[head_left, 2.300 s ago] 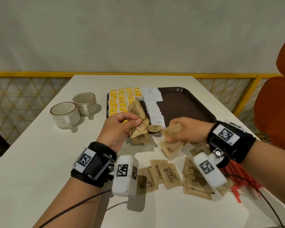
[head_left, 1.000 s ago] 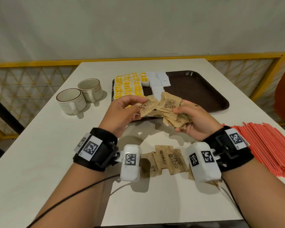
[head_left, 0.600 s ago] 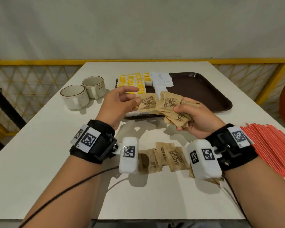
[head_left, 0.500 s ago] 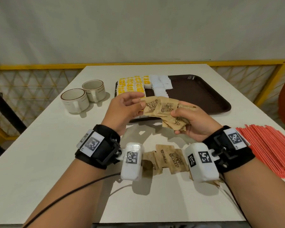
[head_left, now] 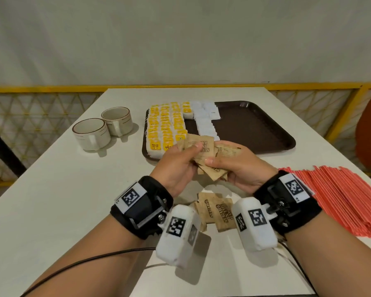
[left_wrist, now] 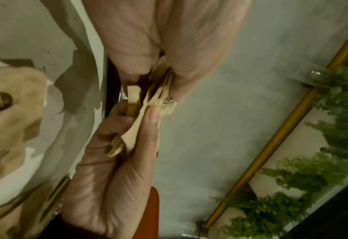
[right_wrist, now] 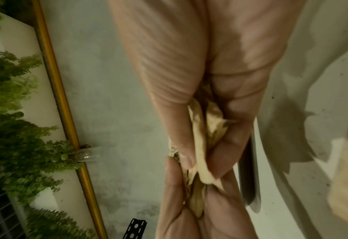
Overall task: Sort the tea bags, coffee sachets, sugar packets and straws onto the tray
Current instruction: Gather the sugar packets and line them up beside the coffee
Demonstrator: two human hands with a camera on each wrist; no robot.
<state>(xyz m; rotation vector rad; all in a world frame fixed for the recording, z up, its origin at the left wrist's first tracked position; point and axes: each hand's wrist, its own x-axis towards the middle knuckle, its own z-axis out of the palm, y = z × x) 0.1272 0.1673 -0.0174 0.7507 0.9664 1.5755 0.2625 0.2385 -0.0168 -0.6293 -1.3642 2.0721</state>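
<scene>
Both hands are up off the table [head_left: 51,211], close together, and they share one bunch of brown sugar packets [head_left: 204,146]. The left hand [head_left: 176,166] has its thumb on top of the bunch and its fingers curled under it. The right hand [head_left: 240,168] grips the other end the same way, thumb on top and fingers folded below. In the wrist views the packets sit squeezed between the two hands like a thin, messy fan.

The brown tray [head_left: 255,127] lies just past the fingertips. On its left part sit rows of yellow tea bags [head_left: 165,127] and, beside them, white sachets [head_left: 206,123] (coffee, most likely, but the print is too small to read). The part of the tray beyond the right hand is bare. More sugar packets [head_left: 216,211] lie on the table under the wrists, and a big pile of red straws [head_left: 334,196] lies out past the right wrist.

The step now looks like squaring up the bunch. To do it well, hold loosely, tap the edges so they line up, and turn every packet the same way. Then lay them in a neat row next to the white sachets, not on top of them. Squeezing too hard could bend or tear the paper.
</scene>
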